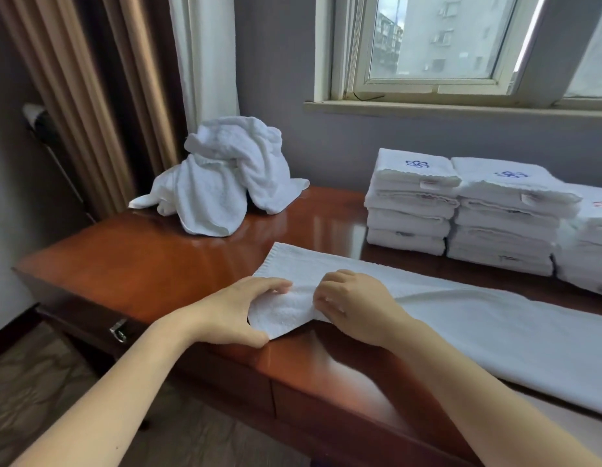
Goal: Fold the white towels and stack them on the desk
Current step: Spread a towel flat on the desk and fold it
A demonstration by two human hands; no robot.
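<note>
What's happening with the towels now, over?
Hands: left hand and right hand pinch one end of the flat towel. Three folded stacks at right. At back, crumpled pile, apart from it.

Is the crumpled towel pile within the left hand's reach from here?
Probably yes. Only bare desk lies between the left hand and the crumpled towel pile; nothing stands in the way. It grips the flat towel now, so it must let go first.

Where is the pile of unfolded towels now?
Head view: the unfolded pile sits on the desk's far left, near the curtain, left of the folded stacks.
</note>
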